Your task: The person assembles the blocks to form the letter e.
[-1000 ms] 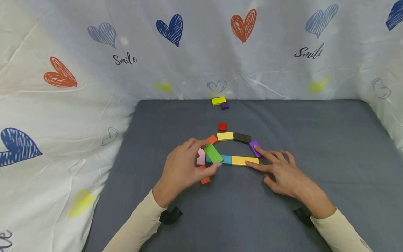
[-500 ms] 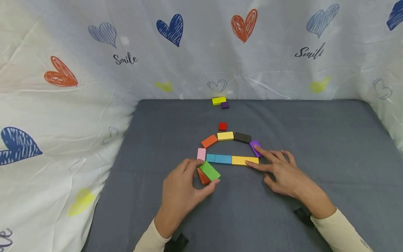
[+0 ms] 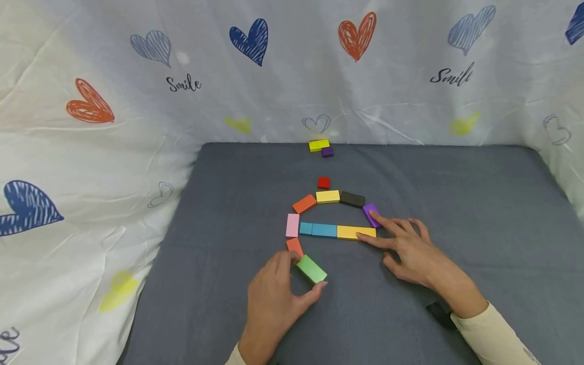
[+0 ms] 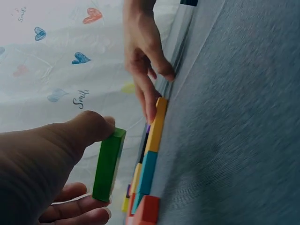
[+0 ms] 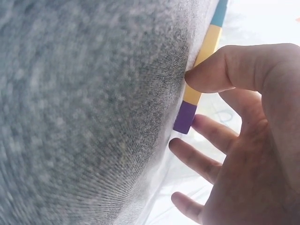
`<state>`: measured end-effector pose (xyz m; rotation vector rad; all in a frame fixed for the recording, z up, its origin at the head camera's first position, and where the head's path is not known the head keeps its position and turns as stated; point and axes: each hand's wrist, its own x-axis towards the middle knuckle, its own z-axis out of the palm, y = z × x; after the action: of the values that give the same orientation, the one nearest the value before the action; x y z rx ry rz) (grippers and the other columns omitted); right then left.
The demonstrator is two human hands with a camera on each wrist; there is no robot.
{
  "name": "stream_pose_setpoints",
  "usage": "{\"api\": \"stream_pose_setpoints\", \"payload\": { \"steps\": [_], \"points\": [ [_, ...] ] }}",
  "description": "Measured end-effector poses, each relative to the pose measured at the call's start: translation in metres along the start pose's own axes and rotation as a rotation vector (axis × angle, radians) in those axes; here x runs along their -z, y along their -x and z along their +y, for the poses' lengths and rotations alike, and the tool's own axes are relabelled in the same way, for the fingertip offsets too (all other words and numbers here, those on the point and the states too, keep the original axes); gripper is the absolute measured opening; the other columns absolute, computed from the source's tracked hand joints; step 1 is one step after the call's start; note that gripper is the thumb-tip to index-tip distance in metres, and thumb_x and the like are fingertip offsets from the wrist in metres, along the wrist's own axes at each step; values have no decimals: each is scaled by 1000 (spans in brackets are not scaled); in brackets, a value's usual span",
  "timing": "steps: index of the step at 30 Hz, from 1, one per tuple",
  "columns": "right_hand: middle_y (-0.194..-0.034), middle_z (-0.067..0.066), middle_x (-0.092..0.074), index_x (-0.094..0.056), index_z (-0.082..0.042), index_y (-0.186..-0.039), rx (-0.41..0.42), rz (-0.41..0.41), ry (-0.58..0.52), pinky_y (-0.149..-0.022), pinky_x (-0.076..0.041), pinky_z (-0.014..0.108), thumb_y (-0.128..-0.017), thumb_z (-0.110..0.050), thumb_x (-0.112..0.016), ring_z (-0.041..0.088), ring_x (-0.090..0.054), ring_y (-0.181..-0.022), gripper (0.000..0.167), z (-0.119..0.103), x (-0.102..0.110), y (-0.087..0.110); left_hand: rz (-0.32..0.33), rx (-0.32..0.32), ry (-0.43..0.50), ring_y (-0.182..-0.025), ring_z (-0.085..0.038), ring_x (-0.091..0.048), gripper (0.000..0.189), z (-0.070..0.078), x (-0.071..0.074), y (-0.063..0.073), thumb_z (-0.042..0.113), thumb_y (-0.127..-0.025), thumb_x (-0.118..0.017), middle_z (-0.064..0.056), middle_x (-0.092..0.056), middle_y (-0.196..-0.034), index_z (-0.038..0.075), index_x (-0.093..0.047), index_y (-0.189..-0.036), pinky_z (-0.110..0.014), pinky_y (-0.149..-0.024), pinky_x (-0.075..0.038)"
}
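My left hand pinches a green block by its two ends, between thumb and fingertips. In the left wrist view the green block stands out over the cloth. Just behind it in the head view lies a red-orange block, below a pink block. My right hand has its fingers spread, with fingertips on the amber block and at the purple block. Light-blue blocks continue the amber block's row to the left.
An orange block, a pale yellow block and a black block curve across the back of the row. Behind them sit a red block, a bright yellow block and a dark purple block. Grey cloth covers the table.
My left hand has carried the green block toward the front, from over the blue row to beyond the lower red-orange block, which now shows more fully. My right hand stays in place.
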<state>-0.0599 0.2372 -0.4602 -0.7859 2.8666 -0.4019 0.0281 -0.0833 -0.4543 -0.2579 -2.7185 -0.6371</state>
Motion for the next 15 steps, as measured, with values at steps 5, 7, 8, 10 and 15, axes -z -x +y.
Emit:
{"api": "stream_pose_setpoints", "payload": {
  "steps": [5, 7, 8, 10, 15],
  "points": [
    [-174, 4, -26, -52, -46, -154, 2, 5, 1, -113, -16, 74, -94, -14, -70, 39, -39, -144, 70, 0, 1, 0, -64, 66, 12, -63, -2, -40, 64, 4, -7, 7, 62, -70, -93, 11, -51, -80, 19, -60, -105, -19, -54, -38],
    [-174, 5, -26, -52, -45, -154, 3, 7, 2, -113, -16, 74, -94, -14, -70, 40, -39, -144, 70, 0, 1, 0, -103, 85, 13, -62, -2, -38, 63, 6, -9, 8, 62, -70, -92, 12, -44, -77, 20, -57, -101, -19, -53, -35],
    [-174, 5, -26, -52, -45, -154, 3, 9, 3, -113, -16, 73, -94, -14, -70, 40, -39, -144, 70, 0, 1, 0, -120, 90, 11, -61, -2, -37, 63, 6, -10, 9, 63, -70, -92, 12, -43, -77, 21, -55, -99, -19, -52, -34],
    [-174, 5, -26, -52, -45, -154, 5, 9, 4, -113, -17, 73, -94, -14, -69, 40, -39, -144, 70, 0, 1, 0, -145, 102, 6, -60, -3, -36, 63, 7, -12, 10, 62, -70, -92, 12, -40, -76, 21, -52, -95, -20, -52, -32],
    [-174, 5, -25, -52, -45, -154, 3, 3, -2, -113, -16, 74, -94, -13, -69, 40, -39, -144, 70, -1, 0, 0, -176, 117, -46, -59, -5, -35, 65, 7, -17, 11, 64, -69, -93, 10, -38, -74, 21, -48, -90, -21, -52, -30]
  ]
}}
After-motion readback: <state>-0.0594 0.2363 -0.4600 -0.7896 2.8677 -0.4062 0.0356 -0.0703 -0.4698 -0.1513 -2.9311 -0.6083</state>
